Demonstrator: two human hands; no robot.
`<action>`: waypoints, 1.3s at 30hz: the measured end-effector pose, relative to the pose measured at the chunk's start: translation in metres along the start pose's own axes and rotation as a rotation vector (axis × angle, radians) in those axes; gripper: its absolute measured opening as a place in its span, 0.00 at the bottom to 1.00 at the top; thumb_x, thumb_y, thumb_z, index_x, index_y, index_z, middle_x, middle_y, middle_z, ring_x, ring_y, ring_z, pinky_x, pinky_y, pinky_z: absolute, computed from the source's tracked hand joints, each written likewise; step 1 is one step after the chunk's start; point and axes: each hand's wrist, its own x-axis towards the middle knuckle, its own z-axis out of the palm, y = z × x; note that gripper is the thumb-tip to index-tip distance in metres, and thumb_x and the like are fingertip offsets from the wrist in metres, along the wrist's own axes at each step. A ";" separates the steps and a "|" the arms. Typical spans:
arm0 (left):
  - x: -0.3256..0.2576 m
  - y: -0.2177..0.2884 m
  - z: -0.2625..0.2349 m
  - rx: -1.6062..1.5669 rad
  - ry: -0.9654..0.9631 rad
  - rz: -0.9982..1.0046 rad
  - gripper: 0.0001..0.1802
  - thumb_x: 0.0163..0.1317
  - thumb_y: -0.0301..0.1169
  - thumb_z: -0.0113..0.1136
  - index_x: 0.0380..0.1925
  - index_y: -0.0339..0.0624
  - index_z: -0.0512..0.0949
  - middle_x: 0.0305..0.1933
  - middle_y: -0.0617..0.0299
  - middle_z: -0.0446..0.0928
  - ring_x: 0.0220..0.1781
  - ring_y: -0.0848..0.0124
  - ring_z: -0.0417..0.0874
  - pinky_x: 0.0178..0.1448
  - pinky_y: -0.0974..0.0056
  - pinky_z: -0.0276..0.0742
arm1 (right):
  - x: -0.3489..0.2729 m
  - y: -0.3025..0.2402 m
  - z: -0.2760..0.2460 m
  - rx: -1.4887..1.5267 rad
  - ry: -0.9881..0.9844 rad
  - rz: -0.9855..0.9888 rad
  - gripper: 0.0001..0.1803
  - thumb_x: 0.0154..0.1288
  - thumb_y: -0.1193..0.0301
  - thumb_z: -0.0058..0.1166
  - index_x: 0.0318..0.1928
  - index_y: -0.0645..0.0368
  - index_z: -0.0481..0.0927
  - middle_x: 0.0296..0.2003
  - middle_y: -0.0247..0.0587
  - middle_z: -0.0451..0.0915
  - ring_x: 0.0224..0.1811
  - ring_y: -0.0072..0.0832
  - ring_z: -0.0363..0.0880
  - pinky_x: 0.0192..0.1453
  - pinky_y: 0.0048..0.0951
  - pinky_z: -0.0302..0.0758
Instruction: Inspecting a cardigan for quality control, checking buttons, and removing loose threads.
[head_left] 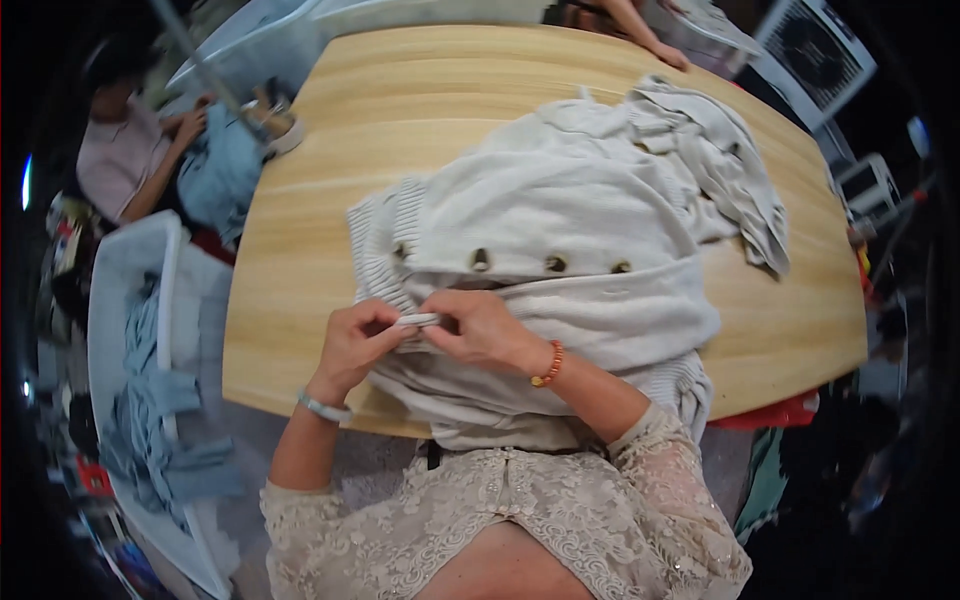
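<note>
A cream knitted cardigan point(590, 210) with several dark buttons lies spread over the wooden table, its ribbed hem toward the left. My left hand point(352, 345) pinches the front edge of the knit near the ribbed corner, thumb and fingers closed. Right beside it, my right hand point(480, 328) grips the same edge, so a short folded strip of knit shows between the fingertips. The lower front panel hangs in folds over the near table edge against my body. One sleeve point(725, 160) lies crumpled at the far right.
The light wooden table point(300, 230) has curved edges. A white plastic tub point(135, 260) with blue-grey knits stands at the left. Behind it a person point(130, 160) handles a blue garment point(215, 170). Another person's hand point(668, 55) rests at the far edge. A boxy fan unit point(812, 55) stands far right.
</note>
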 end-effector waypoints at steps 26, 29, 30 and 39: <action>0.010 -0.006 0.020 -0.103 0.001 0.192 0.05 0.59 0.26 0.69 0.32 0.35 0.84 0.31 0.66 0.83 0.34 0.82 0.79 0.38 0.73 0.77 | -0.028 -0.041 0.011 -0.468 0.188 -0.226 0.16 0.54 0.79 0.60 0.45 0.61 0.77 0.36 0.45 0.80 0.25 0.37 0.80 0.29 0.35 0.75; 0.007 -0.003 0.026 -0.217 -0.010 0.158 0.05 0.58 0.25 0.70 0.32 0.35 0.84 0.32 0.66 0.84 0.34 0.82 0.79 0.39 0.74 0.77 | -0.032 -0.046 0.012 -0.452 0.244 -0.196 0.21 0.53 0.81 0.61 0.50 0.63 0.76 0.38 0.47 0.80 0.31 0.41 0.80 0.33 0.39 0.76; 0.007 -0.006 0.027 -0.261 -0.017 0.132 0.06 0.58 0.26 0.72 0.32 0.35 0.84 0.32 0.66 0.84 0.34 0.82 0.80 0.39 0.74 0.77 | -0.034 -0.047 0.012 -0.470 0.256 -0.174 0.25 0.52 0.81 0.61 0.53 0.63 0.76 0.39 0.48 0.79 0.36 0.45 0.81 0.36 0.41 0.77; -0.002 -0.004 0.033 -0.284 -0.093 0.081 0.12 0.61 0.29 0.69 0.41 0.33 0.83 0.38 0.64 0.84 0.39 0.79 0.81 0.45 0.72 0.77 | -0.040 -0.037 -0.001 -0.462 0.116 -0.118 0.27 0.52 0.80 0.60 0.56 0.65 0.74 0.41 0.51 0.79 0.39 0.47 0.81 0.40 0.42 0.78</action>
